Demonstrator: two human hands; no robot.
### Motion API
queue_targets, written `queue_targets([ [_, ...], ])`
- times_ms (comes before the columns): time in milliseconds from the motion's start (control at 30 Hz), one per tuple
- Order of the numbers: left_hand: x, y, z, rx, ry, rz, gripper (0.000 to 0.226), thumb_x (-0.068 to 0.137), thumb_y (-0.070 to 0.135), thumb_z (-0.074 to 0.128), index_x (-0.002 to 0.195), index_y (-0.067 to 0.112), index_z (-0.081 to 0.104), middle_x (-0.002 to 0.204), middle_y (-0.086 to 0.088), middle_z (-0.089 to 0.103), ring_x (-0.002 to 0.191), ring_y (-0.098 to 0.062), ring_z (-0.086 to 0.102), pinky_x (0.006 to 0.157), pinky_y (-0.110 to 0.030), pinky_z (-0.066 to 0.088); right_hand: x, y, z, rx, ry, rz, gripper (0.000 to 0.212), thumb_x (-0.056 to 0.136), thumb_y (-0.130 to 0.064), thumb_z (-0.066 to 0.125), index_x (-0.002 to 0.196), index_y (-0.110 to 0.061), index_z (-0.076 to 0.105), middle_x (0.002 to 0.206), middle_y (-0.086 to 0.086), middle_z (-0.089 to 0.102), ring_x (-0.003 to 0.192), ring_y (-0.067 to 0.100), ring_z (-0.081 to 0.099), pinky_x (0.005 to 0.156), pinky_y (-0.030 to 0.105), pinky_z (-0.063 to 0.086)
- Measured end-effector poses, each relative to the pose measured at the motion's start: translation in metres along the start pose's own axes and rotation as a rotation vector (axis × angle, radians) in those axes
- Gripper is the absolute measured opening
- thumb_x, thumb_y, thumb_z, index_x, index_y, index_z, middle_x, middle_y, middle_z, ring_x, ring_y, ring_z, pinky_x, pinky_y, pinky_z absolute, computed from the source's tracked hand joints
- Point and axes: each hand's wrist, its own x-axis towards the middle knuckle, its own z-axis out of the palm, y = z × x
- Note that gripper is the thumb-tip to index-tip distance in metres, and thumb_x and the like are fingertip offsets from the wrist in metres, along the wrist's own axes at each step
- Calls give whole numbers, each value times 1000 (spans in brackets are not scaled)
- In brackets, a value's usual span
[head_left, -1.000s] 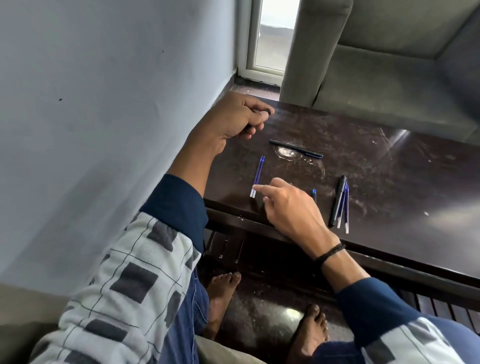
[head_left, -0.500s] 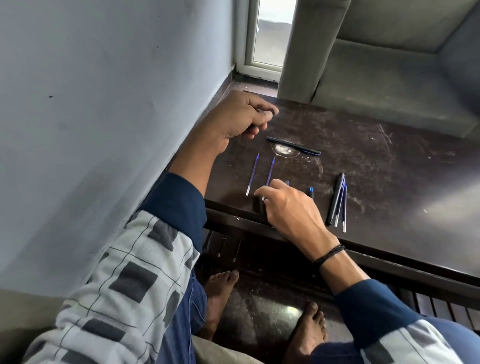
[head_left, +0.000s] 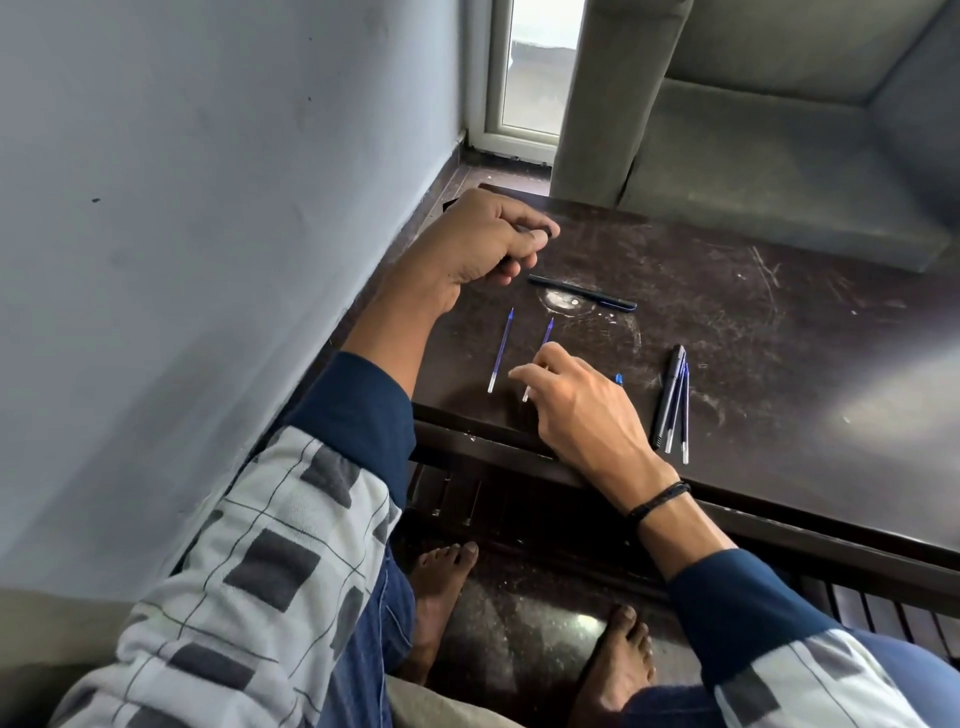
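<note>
Two thin blue pen refills lie on the dark table (head_left: 779, 332). The left refill (head_left: 500, 351) lies free. The right refill (head_left: 546, 332) runs under the fingers of my right hand (head_left: 582, 410), whose fingertips rest on it near the table's front edge. My left hand (head_left: 483, 239) is curled at the table's far left corner, by the wall, and grips a small dark piece that is mostly hidden. A black pen (head_left: 582, 293) lies crosswise behind the refills. To the right, a black pen with two blue refills (head_left: 674, 400) lies in a bundle.
A small blue bit (head_left: 618, 378) shows just beyond my right hand. A grey wall (head_left: 208, 260) runs close along the left. A grey sofa (head_left: 779, 156) stands behind the table. My bare feet (head_left: 441, 587) are on the floor under the table's front edge.
The two blue refills lay together a second ago; my right hand's fingers slid one to the right, so they now lie apart. My left hand has stayed curled in place.
</note>
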Motion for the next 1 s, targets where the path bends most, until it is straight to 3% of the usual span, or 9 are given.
queue_targets([
  [133, 1, 0, -1, -7, -5, -5, 18, 95, 8, 65, 109, 11, 76, 73, -3, 66, 54, -6, 53, 58, -20, 52, -1, -1, 3, -51, -20, -27, 26, 80, 6, 67, 98, -12, 75, 102, 2, 60, 81, 26, 62, 49, 31, 40],
  [300, 1, -1, -1, 1, -4, -4, 18, 95, 9, 65, 109, 12, 77, 74, -4, 67, 55, -6, 53, 59, -21, 52, 1, 0, 7, -65, 41, -70, 23, 77, 7, 72, 85, -15, 68, 101, 3, 58, 73, 23, 53, 50, 29, 32],
  [433, 0, 2, -2, 12, -9, 13, 19, 96, 9, 64, 111, 11, 76, 75, -5, 66, 54, -6, 52, 59, -21, 51, 6, 3, 8, -64, 76, -138, 31, 80, 2, 69, 97, -23, 64, 117, 1, 57, 84, 24, 50, 65, 38, 48],
  [600, -1, 1, -4, 29, -89, -4, 16, 94, 12, 67, 106, 14, 78, 75, -3, 67, 56, -7, 53, 59, -21, 50, 7, 1, -2, -66, 174, -182, 33, 86, -6, 70, 109, -28, 62, 132, -13, 60, 104, 21, 55, 77, 35, 41],
  [733, -1, -1, -4, 39, -125, -32, 14, 93, 14, 69, 104, 13, 78, 76, -3, 66, 55, -8, 52, 60, -22, 50, 9, 5, -18, -57, 389, -125, 26, 86, -8, 73, 105, -25, 67, 114, -13, 69, 109, 20, 58, 89, 36, 38],
  [833, -2, 1, -3, 54, -158, -42, 14, 94, 19, 69, 103, 13, 78, 77, -3, 65, 55, -8, 50, 60, -22, 49, 10, 12, -32, -80, 521, -72, 17, 91, -10, 66, 102, -22, 71, 104, -9, 69, 106, 22, 59, 96, 41, 35],
  [1000, -5, 5, 1, 122, -298, -55, 15, 93, 25, 71, 101, 16, 79, 77, -3, 67, 57, -8, 51, 58, -19, 48, 11, 23, -44, -48, 662, 87, 20, 95, -8, 60, 104, -21, 73, 95, -4, 66, 90, 21, 57, 94, 39, 34],
])
